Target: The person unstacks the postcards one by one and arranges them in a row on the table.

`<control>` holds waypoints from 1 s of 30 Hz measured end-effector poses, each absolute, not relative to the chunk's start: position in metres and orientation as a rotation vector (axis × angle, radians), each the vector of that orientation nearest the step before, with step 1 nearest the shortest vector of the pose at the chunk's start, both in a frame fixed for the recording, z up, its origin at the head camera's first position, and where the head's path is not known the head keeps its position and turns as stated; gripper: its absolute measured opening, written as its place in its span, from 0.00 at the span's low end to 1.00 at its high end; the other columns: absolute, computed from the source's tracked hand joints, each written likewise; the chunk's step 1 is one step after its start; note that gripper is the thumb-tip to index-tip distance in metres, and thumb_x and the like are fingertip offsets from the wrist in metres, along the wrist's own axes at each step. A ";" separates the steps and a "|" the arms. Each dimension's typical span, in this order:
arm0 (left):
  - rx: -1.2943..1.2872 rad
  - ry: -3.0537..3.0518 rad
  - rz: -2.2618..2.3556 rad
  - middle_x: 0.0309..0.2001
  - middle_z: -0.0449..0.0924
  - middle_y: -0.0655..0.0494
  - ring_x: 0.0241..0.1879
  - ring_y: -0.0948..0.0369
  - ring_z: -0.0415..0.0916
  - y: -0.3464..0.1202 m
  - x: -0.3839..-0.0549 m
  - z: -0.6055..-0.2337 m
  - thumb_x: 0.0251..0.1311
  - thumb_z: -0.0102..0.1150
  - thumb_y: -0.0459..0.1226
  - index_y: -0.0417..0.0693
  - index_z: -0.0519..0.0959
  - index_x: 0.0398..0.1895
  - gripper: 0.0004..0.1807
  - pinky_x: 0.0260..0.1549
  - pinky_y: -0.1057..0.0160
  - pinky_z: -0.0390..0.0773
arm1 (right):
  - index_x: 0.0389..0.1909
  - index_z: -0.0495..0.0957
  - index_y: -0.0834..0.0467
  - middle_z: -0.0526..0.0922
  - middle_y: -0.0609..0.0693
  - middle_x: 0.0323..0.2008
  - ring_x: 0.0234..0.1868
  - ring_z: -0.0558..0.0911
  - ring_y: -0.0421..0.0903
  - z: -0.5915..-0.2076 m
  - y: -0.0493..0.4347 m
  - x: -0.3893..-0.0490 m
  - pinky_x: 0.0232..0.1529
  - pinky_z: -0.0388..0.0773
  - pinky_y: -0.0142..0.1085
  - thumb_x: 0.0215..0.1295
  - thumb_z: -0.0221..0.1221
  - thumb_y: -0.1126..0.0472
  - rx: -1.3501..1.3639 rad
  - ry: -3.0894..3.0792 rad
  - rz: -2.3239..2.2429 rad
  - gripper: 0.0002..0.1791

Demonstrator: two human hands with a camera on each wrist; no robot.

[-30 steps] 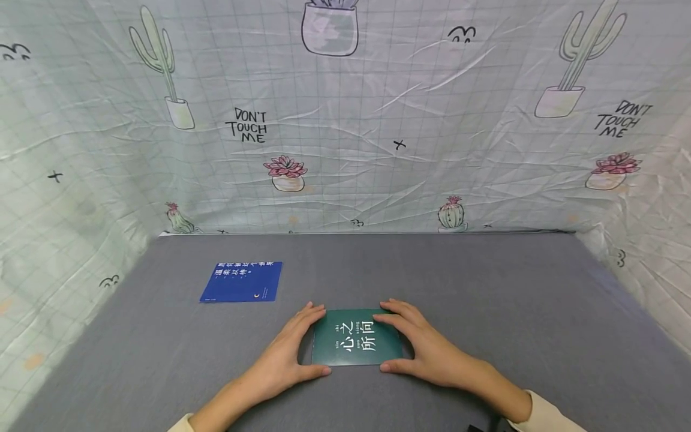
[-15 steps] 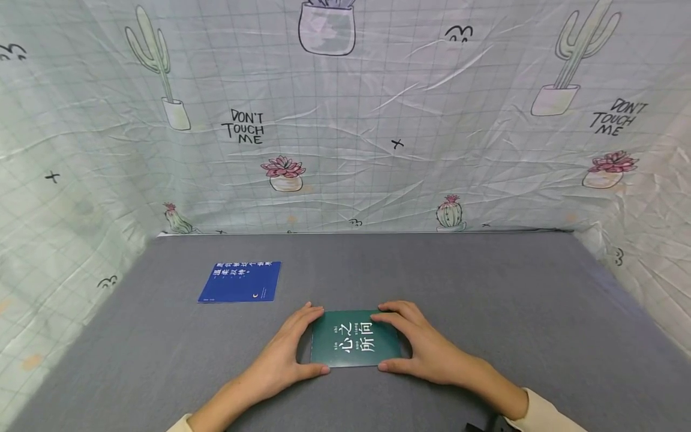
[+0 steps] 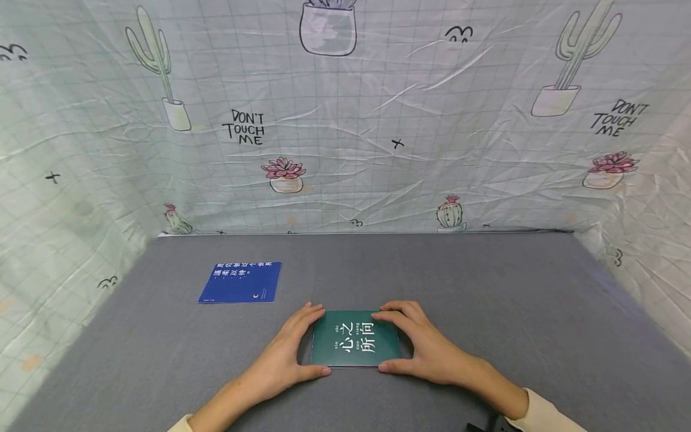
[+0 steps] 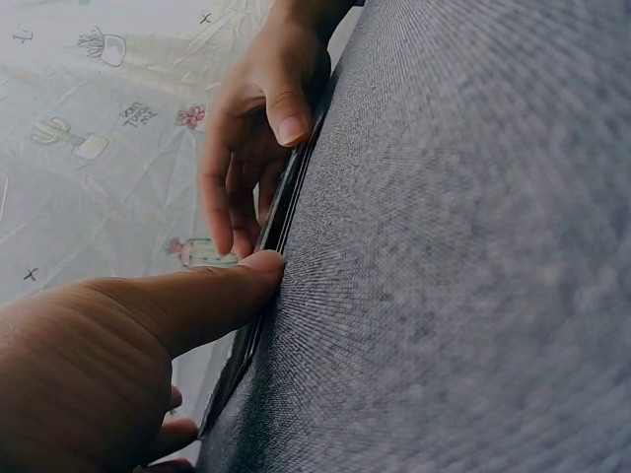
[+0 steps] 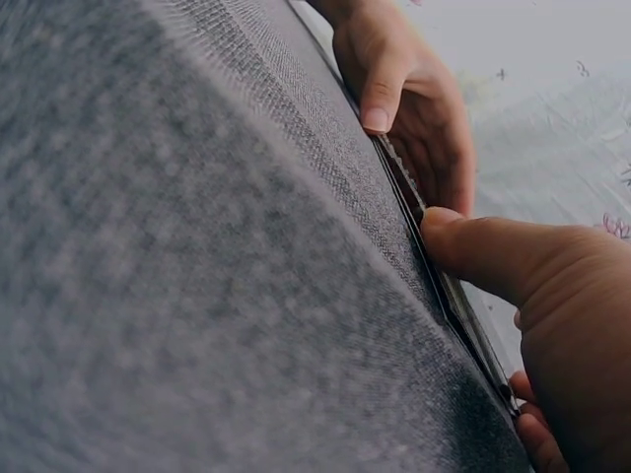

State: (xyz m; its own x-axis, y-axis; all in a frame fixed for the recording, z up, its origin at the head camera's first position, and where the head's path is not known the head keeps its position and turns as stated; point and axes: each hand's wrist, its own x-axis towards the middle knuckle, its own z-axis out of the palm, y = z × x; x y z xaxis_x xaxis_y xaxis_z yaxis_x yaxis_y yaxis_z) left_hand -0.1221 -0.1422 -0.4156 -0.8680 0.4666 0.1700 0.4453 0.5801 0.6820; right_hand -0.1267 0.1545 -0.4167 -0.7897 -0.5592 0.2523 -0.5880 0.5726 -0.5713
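A thin green notebook (image 3: 345, 354) with white Chinese characters lies on the grey table in the head view, a narrow pinkish line along its near edge. My left hand (image 3: 286, 351) grips its left end, thumb at the near edge and fingers at the far edge. At the right end my right hand (image 3: 426, 348) holds it the same way, with one finger lying over the cover. Both wrist views show the edge side-on, as thin layers, with the left thumb (image 4: 237, 286) and the right thumb (image 5: 483, 246) against it. How far it is off the table, I cannot tell.
A blue notebook (image 3: 240, 288) with white characters and a small moon lies flat at the back left of the grey table (image 3: 486, 288). Behind and at both sides hangs a pale cloth (image 3: 345, 120) with printed cacti. Something dark (image 3: 496, 425) shows beneath the right sleeve.
The whole head view has shifted very slightly. Both hands keep their places on the green notebook, and the pinkish line under its near edge now shows more clearly.
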 end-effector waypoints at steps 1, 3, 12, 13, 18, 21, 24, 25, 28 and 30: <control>0.794 2.765 1.183 0.71 0.57 0.49 0.72 0.49 0.47 -0.142 -0.122 -0.415 0.43 0.76 0.47 0.46 0.62 0.69 0.49 0.63 0.40 0.56 | 0.65 0.68 0.45 0.63 0.45 0.62 0.65 0.58 0.43 -0.417 0.155 -0.127 0.57 0.67 0.50 0.51 0.67 0.37 1.000 -2.746 1.029 0.40; 0.784 2.760 1.183 0.71 0.57 0.50 0.72 0.49 0.47 -0.142 -0.122 -0.415 0.43 0.76 0.47 0.46 0.62 0.69 0.49 0.63 0.40 0.56 | 0.64 0.67 0.45 0.63 0.45 0.62 0.65 0.58 0.42 -0.416 0.155 -0.127 0.57 0.67 0.50 0.51 0.67 0.37 0.996 -2.745 1.040 0.40; 0.775 2.736 1.194 0.72 0.54 0.51 0.72 0.49 0.46 -0.143 -0.123 -0.413 0.43 0.76 0.48 0.47 0.61 0.70 0.50 0.62 0.39 0.56 | 0.65 0.67 0.44 0.63 0.44 0.63 0.64 0.57 0.41 -0.411 0.157 -0.128 0.58 0.67 0.52 0.50 0.67 0.36 0.980 -2.750 1.073 0.40; 0.773 2.733 1.199 0.72 0.54 0.51 0.72 0.49 0.46 -0.143 -0.123 -0.413 0.43 0.76 0.48 0.47 0.61 0.70 0.50 0.62 0.40 0.56 | 0.65 0.67 0.43 0.63 0.44 0.63 0.64 0.57 0.41 -0.411 0.157 -0.128 0.58 0.67 0.51 0.50 0.67 0.36 0.980 -2.750 1.069 0.40; 0.805 2.746 1.237 0.72 0.55 0.52 0.72 0.51 0.47 -0.145 -0.124 -0.413 0.41 0.76 0.50 0.48 0.62 0.70 0.51 0.63 0.41 0.56 | 0.65 0.66 0.42 0.63 0.44 0.63 0.65 0.57 0.42 -0.409 0.157 -0.128 0.57 0.67 0.51 0.51 0.66 0.36 0.997 -2.736 1.044 0.40; 0.821 2.745 1.258 0.72 0.55 0.51 0.72 0.52 0.48 -0.146 -0.125 -0.412 0.40 0.77 0.51 0.48 0.62 0.70 0.53 0.63 0.42 0.56 | 0.65 0.66 0.42 0.63 0.43 0.63 0.65 0.57 0.42 -0.408 0.158 -0.128 0.58 0.67 0.51 0.52 0.66 0.36 1.016 -2.718 1.038 0.40; 0.830 2.730 1.277 0.72 0.55 0.51 0.72 0.53 0.48 -0.147 -0.126 -0.410 0.39 0.77 0.50 0.50 0.61 0.71 0.53 0.64 0.42 0.55 | 0.65 0.66 0.43 0.63 0.44 0.63 0.65 0.57 0.43 -0.406 0.158 -0.128 0.58 0.67 0.50 0.52 0.66 0.37 1.038 -2.694 1.033 0.39; 0.832 2.722 1.285 0.72 0.55 0.50 0.72 0.53 0.47 -0.148 -0.126 -0.409 0.39 0.77 0.50 0.50 0.61 0.71 0.53 0.64 0.42 0.55 | 0.65 0.66 0.44 0.63 0.44 0.63 0.65 0.57 0.43 -0.405 0.158 -0.127 0.57 0.67 0.50 0.53 0.66 0.37 1.046 -2.686 1.029 0.39; 0.848 2.717 1.294 0.72 0.54 0.48 0.72 0.53 0.48 -0.149 -0.127 -0.406 0.40 0.77 0.50 0.50 0.61 0.71 0.53 0.63 0.41 0.56 | 0.66 0.66 0.44 0.63 0.45 0.64 0.65 0.57 0.44 -0.402 0.158 -0.126 0.57 0.68 0.48 0.54 0.65 0.38 1.070 -2.665 1.020 0.39; 0.860 2.714 1.299 0.72 0.55 0.48 0.71 0.53 0.49 -0.150 -0.127 -0.403 0.40 0.76 0.51 0.50 0.62 0.71 0.52 0.63 0.41 0.57 | 0.66 0.66 0.45 0.62 0.46 0.64 0.65 0.58 0.45 -0.400 0.159 -0.126 0.57 0.69 0.48 0.54 0.65 0.39 1.086 -2.650 1.019 0.39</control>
